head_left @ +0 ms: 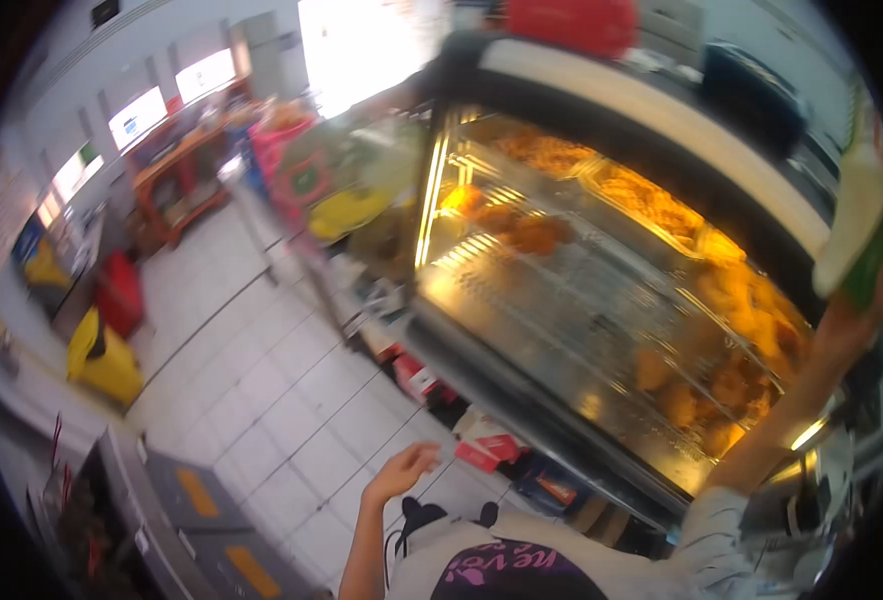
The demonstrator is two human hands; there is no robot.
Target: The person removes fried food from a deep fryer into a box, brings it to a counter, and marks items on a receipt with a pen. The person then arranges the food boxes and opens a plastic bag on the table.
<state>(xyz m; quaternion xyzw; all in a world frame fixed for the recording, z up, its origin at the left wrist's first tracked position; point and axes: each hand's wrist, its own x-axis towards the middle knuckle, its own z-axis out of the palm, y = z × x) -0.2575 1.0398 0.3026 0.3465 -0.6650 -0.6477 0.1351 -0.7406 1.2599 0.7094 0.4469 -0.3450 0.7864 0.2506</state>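
My left hand [409, 472] hangs over the tiled floor in front of my body. It holds nothing, and its slightly bent fingers are apart from anything around. To the far right, my right arm stretches past the glass display case [552, 385]. My right hand [865, 303] is at the lower end of a long green and white object [855, 225] and appears to grip it. Blur and the dark frame edge hide its fingers and the object's exact kind. Inside the lit case lie browned fried pieces [537, 235] and a heaped tray of food [652, 205].
A red object [572, 25] sits on top of the case. Red and white boxes [487, 440] are below its front edge. Grey drawers [197, 495] with orange labels stand lower left, near a yellow container [102, 355]. White tiled floor [252, 330] runs between.
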